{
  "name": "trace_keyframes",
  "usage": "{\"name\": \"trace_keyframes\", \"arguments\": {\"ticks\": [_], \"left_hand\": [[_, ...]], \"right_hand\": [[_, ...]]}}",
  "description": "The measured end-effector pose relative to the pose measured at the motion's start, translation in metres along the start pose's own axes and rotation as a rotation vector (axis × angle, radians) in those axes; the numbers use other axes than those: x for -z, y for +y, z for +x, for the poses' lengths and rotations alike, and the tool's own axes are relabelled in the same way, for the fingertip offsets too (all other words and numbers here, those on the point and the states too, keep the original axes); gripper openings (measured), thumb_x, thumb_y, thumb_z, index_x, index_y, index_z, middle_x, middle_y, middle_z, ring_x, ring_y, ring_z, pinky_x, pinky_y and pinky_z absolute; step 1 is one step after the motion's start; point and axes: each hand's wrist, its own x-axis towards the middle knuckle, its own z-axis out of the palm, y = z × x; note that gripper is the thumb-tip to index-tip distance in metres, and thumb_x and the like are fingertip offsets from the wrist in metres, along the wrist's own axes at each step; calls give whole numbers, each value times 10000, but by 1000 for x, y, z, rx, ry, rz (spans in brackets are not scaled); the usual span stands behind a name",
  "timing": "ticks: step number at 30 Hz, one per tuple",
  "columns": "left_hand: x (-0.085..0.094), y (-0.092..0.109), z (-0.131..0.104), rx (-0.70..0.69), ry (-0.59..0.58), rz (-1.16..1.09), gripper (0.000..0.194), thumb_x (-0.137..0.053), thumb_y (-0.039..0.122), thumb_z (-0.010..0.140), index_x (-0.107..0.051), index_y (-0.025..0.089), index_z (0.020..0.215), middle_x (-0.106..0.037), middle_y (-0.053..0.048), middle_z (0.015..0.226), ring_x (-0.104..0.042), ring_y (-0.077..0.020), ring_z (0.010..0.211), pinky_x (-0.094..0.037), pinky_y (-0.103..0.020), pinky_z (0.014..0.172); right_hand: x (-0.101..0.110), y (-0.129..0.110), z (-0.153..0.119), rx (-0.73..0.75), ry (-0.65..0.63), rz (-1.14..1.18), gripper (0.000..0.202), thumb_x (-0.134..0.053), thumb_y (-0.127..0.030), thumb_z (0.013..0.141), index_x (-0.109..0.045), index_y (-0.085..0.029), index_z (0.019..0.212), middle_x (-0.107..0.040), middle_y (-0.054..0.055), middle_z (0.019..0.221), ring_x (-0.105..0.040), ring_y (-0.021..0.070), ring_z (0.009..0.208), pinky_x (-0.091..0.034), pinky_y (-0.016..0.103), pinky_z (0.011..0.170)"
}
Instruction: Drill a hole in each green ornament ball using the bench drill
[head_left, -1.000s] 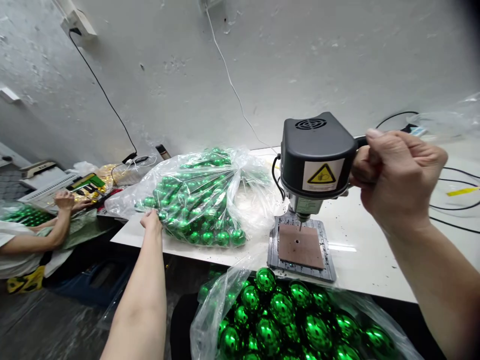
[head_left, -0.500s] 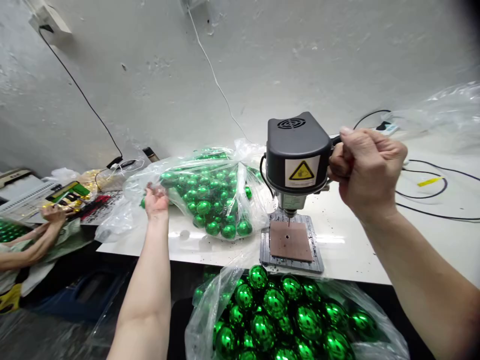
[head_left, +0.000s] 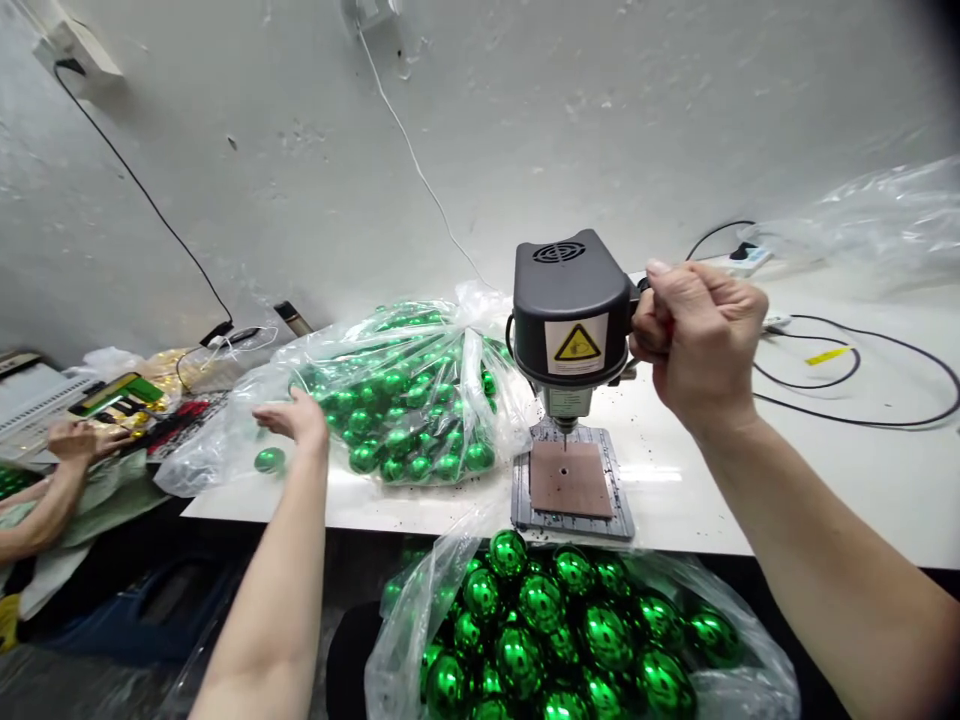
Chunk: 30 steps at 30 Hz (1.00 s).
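My right hand [head_left: 701,335] is wrapped round the handle at the right side of a small black bench drill press [head_left: 574,305]. Its thin bit stands just above a brown square board [head_left: 570,478] with a hole in it, lying on the grey base plate [head_left: 622,515]. My left hand [head_left: 296,415] is open, fingers spread, at the left end of a clear plastic bag [head_left: 420,400] of shiny green balls. Below that hand lies a single green ball [head_left: 270,460]. Whether plastic lies between hand and ball I cannot tell.
An open bag of shiny green balls [head_left: 540,600] sits at the table's front edge, close to me. Black cable [head_left: 847,425] loops over the white table [head_left: 697,500] at right. At far left, a co-worker's hands [head_left: 75,440] work beside gold pieces.
My left hand has turned, and its fingers now point left. A single green ball now shows below it. The right hand still grips the drill handle; the view has shifted slightly.
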Motion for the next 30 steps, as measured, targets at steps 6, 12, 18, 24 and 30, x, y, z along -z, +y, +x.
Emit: {"name": "trace_keyframes", "arguments": {"ticks": [6,12,18,24,30], "left_hand": [[-65,-11,-135,-1043,-1107,643,512,-668,437,874,-542,311,1353,-523,-64,1468,-284,-320,1500,-104,-575,1249],[-78,-35,-153,-1263,-1111,1027,344,-439,383,1009,-705,175,940,-677,-88,963,-578,-283,1199,-212,-625,1218],[-40,-38,-138,-1172,-1019,1141,378,-458,253,978,-688,172,689,-655,-73,748,-635,-253,962,-296,-615,1182],[-64,-13,-152,-813,-1044,1331,331,-385,108,956,-685,136,1091,-712,-128,1005,-684,-230,860,-476,-455,983],[-113,-13,-148,-393,-1049,1306,331,-651,214,859,-647,165,1186,-691,-154,1150,-678,-310,1024,-508,-370,842]], "right_hand": [[0,0,-1,25,16,-12,462,-707,-283,812,-403,-213,471,-359,-55,399,-266,67,339,-165,255,311],[2,-3,-3,-22,-9,-37,450,-676,-279,844,-404,-213,492,-356,-56,418,-272,64,359,-185,253,334],[2,-3,-4,-20,-13,-27,468,-677,-300,852,-382,-216,498,-347,-53,427,-268,67,368,-178,259,344],[1,-2,-4,-25,10,-55,472,-679,-322,845,-372,-217,501,-342,-52,432,-271,65,374,-187,256,355],[0,-2,-4,-12,17,-32,460,-661,-278,846,-369,-214,497,-335,-55,427,-254,65,366,-168,257,355]]}}
